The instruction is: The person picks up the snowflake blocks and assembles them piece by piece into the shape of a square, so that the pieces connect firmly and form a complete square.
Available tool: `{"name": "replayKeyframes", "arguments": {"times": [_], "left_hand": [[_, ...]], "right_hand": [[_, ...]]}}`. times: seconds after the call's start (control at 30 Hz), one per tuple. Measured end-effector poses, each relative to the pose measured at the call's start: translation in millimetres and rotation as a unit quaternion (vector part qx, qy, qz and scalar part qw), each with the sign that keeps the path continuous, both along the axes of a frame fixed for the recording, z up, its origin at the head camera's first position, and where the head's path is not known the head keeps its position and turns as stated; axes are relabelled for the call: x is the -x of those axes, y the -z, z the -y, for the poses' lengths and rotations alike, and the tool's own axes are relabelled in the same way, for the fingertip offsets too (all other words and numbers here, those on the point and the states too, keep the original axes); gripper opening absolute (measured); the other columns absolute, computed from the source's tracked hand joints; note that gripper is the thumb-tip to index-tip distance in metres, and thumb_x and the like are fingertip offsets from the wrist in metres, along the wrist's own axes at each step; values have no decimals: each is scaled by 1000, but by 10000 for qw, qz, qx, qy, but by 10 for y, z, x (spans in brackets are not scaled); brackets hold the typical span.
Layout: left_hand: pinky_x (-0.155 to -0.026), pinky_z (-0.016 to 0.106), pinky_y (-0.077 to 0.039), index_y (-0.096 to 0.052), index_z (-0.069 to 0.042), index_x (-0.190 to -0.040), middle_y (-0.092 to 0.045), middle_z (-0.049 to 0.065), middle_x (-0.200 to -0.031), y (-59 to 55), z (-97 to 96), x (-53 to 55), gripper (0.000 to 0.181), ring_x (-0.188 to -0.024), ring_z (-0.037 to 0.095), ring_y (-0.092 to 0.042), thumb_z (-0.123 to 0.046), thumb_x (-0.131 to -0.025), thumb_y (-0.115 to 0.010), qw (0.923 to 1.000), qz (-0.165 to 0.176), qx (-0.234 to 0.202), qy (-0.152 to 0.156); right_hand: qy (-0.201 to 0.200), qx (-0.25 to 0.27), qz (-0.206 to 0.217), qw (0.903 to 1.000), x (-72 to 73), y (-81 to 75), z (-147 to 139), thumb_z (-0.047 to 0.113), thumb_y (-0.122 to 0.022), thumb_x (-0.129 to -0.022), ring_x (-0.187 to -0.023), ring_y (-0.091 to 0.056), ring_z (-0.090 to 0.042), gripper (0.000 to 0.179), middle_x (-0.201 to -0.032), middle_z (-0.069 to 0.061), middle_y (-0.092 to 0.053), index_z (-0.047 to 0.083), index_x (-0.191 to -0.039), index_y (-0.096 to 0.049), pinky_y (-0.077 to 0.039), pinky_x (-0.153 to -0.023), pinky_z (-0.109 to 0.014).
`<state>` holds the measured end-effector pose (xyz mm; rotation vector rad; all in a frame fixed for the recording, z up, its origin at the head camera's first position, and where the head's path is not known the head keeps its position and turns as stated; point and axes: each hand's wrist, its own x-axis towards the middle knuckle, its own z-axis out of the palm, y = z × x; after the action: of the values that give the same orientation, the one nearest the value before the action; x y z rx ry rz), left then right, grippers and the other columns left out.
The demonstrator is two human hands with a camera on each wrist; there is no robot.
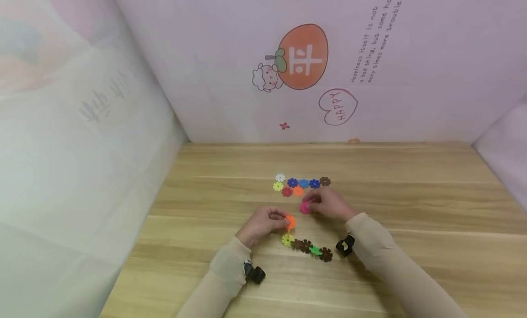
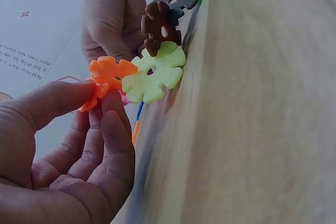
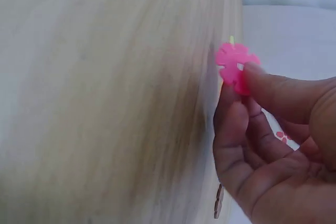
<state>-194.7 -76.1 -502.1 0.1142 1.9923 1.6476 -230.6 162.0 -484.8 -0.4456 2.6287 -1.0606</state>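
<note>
My left hand [image 1: 263, 224] pinches an orange snowflake disc [image 1: 290, 222] between thumb and fingers. In the left wrist view, two orange discs appear slotted crosswise at the fingertips, one joined to a pale yellow disc [image 2: 154, 73]. From there the joined chain runs to the right through brown discs [image 1: 306, 246], a green disc [image 1: 315, 250] and a dark brown end disc [image 1: 326, 254]. Farther back, my right hand [image 1: 329, 202] holds a single pink snowflake disc [image 3: 236, 66] between thumb and fingers, apart from the chain.
Beyond the hands several loose discs lie on the wooden table [image 1: 391, 185]: white [image 1: 280, 177], yellow [image 1: 277, 186], red [image 1: 287, 191], orange [image 1: 298, 191], blue [image 1: 293, 182], light blue [image 1: 303, 184] and brown [image 1: 325, 181]. A printed cloth [image 1: 222, 80] hangs behind the table.
</note>
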Motion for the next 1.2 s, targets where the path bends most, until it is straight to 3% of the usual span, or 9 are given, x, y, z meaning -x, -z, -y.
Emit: {"name": "replayKeyframes", "arguments": {"times": [0.2,0.33,0.6,0.97,1.2], "left_hand": [[-79,30,-59,-69,-5,-108,-72,6,-99,-19,-1,-1,20,-85,14,-68,-11,-89,-73,10000,26,7,33],[-79,30,-59,-71,-5,-107,-74,6,-99,-30,7,-5,19,-85,15,-69,-12,-89,-73,10000,-38,-3,72],[-79,33,-58,-72,-7,-107,-75,7,-101,-37,21,-26,21,-88,16,-69,-17,-89,-74,9999,-138,29,100],[-80,33,-57,-72,-8,-104,-74,6,-99,-24,18,-28,19,-90,18,-70,-18,-88,-75,9994,-232,216,102],[-79,33,-57,-73,-8,-104,-74,6,-100,12,1,-19,20,-90,17,-70,-18,-87,-76,9990,-298,317,27]], "right_hand": [[-237,229,-63,9994,-24,-43,28,13,-68,-92,-98,-64,-16,12,-99,6,-71,23,-98,-72,-53,-92,-41],[-562,480,-161,9971,-46,-87,70,13,-67,-93,-97,-64,-13,12,-95,10,-71,25,-95,-71,-53,-92,-40],[-1072,881,-368,9896,-93,-99,136,10,-67,-93,-94,-64,-12,15,-94,10,-72,23,-93,-72,-54,-85,-28],[-1326,810,-397,9871,-85,-123,188,5,-68,-91,-95,-67,-18,14,-98,7,-73,11,-101,-75,-53,-84,-26],[-1452,912,-333,9846,-56,-109,205,4,-68,-90,-95,-68,-21,15,-98,6,-73,12,-100,-76,-54,-84,-25]]}}
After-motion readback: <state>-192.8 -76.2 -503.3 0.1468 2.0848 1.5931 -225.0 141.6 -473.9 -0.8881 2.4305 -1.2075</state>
